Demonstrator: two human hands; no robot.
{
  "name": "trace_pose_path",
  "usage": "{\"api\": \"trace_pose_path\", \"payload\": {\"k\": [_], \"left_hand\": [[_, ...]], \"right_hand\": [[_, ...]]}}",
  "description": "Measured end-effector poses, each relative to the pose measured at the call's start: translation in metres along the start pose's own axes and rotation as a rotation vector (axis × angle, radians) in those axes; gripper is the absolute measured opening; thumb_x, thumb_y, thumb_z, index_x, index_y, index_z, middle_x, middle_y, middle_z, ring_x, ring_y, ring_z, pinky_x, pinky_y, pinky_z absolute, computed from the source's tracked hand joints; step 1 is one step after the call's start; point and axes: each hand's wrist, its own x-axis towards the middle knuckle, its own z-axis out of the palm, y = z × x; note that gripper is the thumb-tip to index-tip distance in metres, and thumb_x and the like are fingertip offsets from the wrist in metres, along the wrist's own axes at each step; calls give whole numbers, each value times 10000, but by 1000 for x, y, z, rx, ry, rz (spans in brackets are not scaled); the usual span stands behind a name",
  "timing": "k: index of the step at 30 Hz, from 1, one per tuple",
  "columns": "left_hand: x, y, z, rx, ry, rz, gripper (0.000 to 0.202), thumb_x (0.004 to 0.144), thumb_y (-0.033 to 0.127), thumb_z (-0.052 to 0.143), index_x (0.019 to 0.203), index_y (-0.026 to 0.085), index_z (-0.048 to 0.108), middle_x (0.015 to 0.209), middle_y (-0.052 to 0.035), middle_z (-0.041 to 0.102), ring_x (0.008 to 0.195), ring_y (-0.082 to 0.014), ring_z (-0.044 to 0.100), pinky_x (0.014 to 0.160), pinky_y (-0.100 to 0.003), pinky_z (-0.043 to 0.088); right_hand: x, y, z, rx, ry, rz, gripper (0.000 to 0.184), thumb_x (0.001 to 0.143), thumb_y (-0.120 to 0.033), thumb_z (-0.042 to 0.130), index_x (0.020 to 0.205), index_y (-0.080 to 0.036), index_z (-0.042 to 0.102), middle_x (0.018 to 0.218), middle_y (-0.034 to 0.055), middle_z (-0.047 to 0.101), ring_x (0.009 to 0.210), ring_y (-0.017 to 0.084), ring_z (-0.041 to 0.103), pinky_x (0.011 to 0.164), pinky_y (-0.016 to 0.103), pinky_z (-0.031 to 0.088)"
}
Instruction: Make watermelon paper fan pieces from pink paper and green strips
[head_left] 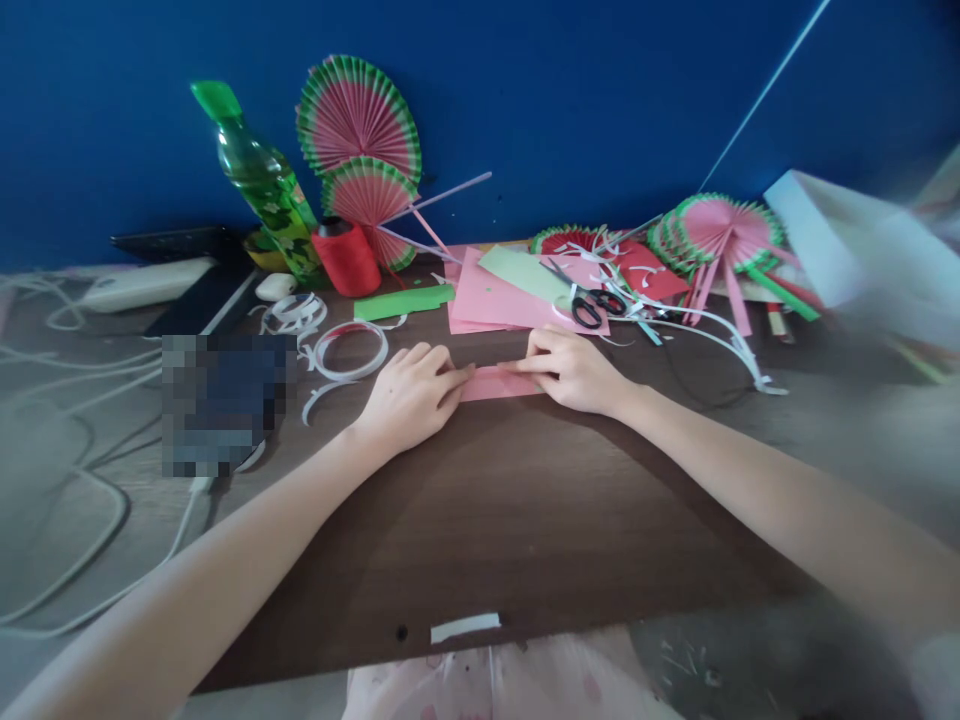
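A narrow folded pink paper strip [498,383] lies on the dark wooden table [510,520], near its middle. My left hand [412,393] presses on the strip's left end with its fingers together. My right hand [571,368] pinches the strip's right end, fingers curled onto it. Both hands touch the paper and almost meet at the fingertips.
Behind the hands lie pink paper sheets [502,295], a green strip [403,302], black scissors [589,300] and white paper trimmings [349,350]. Watermelon-patterned paper fans [358,115] lean on the blue wall, several more [712,235] at right. A green bottle [262,180], red spool [346,258] and cables [67,400] sit left.
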Motion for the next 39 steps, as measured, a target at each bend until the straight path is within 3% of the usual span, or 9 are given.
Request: {"api": "trace_pose_path", "payload": {"k": [6, 10, 14, 18, 24, 29, 33, 39], "left_hand": [[2, -5, 6, -156, 45, -72, 236, 891, 263, 421, 989, 145, 600, 973, -89, 581, 908, -222, 513, 795, -371, 428], [1, -3, 5, -216, 53, -49, 208, 909, 229, 366, 979, 152, 545, 1006, -85, 593, 910, -208, 527, 798, -348, 428], [-1, -2, 4, -197, 91, -35, 239, 920, 228, 319, 1005, 151, 528, 913, -77, 624, 839, -201, 539, 760, -333, 435], [-1, -2, 2, -199, 133, -20, 245, 923, 213, 313, 1006, 152, 536, 930, -81, 628, 850, -198, 522, 772, -330, 427], [-1, -1, 0, -213, 150, -48, 240, 912, 214, 360, 1079, 161, 524, 1023, -92, 607, 943, -218, 485, 828, -366, 402], [-2, -4, 2, -195, 149, -85, 436, 856, 382, 495, 1201, 116, 468, 985, -106, 555, 942, -235, 461, 852, -377, 407], [0, -4, 2, -222, 140, -72, 294, 908, 323, 390, 1063, 121, 537, 941, -97, 539, 893, -214, 463, 833, -366, 416], [1, -6, 3, -261, 134, -68, 181, 905, 201, 379, 882, 143, 548, 888, -73, 564, 850, -189, 478, 806, -333, 425]], "right_hand": [[1, -1, 1, 70, 85, 16, 153, 856, -185, 516, 852, -176, 669, 764, 52, 598, 724, 166, 507, 682, 329, 422], [5, -9, -4, 183, 106, 130, 104, 851, -236, 521, 789, -188, 588, 851, 62, 604, 823, 185, 551, 743, 349, 447], [7, -15, -4, 312, 79, 276, 123, 864, -305, 500, 927, -202, 521, 965, 72, 620, 906, 194, 580, 785, 351, 465], [5, -14, -2, 326, 50, 315, 193, 888, -328, 458, 1022, -200, 509, 990, 76, 628, 913, 188, 589, 789, 334, 472], [6, -13, -2, 176, 103, 210, 170, 892, -248, 462, 1003, -190, 577, 948, 71, 644, 878, 194, 567, 798, 353, 433], [5, -15, -3, 56, 215, 106, 189, 903, -222, 445, 981, -195, 616, 831, 55, 623, 803, 175, 549, 784, 345, 408], [4, -16, -3, -27, 253, 68, 174, 898, -227, 461, 904, -187, 631, 817, 53, 625, 801, 170, 532, 769, 332, 401], [3, -12, 0, 8, 162, 71, 190, 892, -238, 468, 820, -177, 633, 788, 58, 621, 762, 172, 525, 724, 327, 410]]}}
